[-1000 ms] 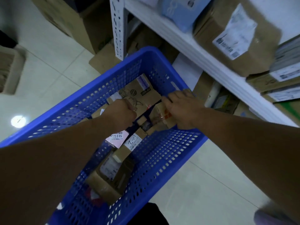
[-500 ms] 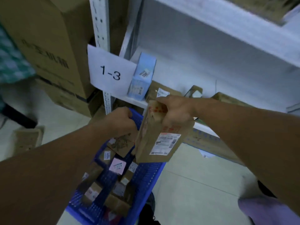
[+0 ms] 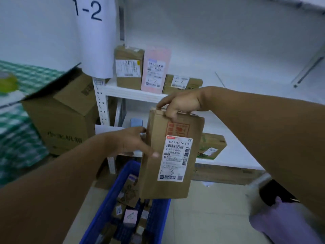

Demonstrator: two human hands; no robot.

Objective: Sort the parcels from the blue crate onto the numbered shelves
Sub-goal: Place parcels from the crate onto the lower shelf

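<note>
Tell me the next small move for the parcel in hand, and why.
Probably lower the parcel to the lower shelf, not the one by the 1-2 sign: its label reads 1-3, and the right hand and left hand both hold it.

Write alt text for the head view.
A brown parcel marked 1-3 is held above the blue crate: right hand pinches its top edge, left hand grips its side. Behind, a shelf by a 1-2 sign holds three parcels.

Matt brown cardboard parcel (image 3: 151,176) at centre, smooth white paper label (image 3: 175,159) on its face, blue perforated plastic crate (image 3: 112,194) at the bottom, white painted metal shelf (image 3: 133,93), paper sign (image 3: 95,41) upper left, pink parcel (image 3: 155,71) perhaps a plastic mailer, glossy tiled floor (image 3: 211,217), green checked cloth (image 3: 17,138) far left.
</note>
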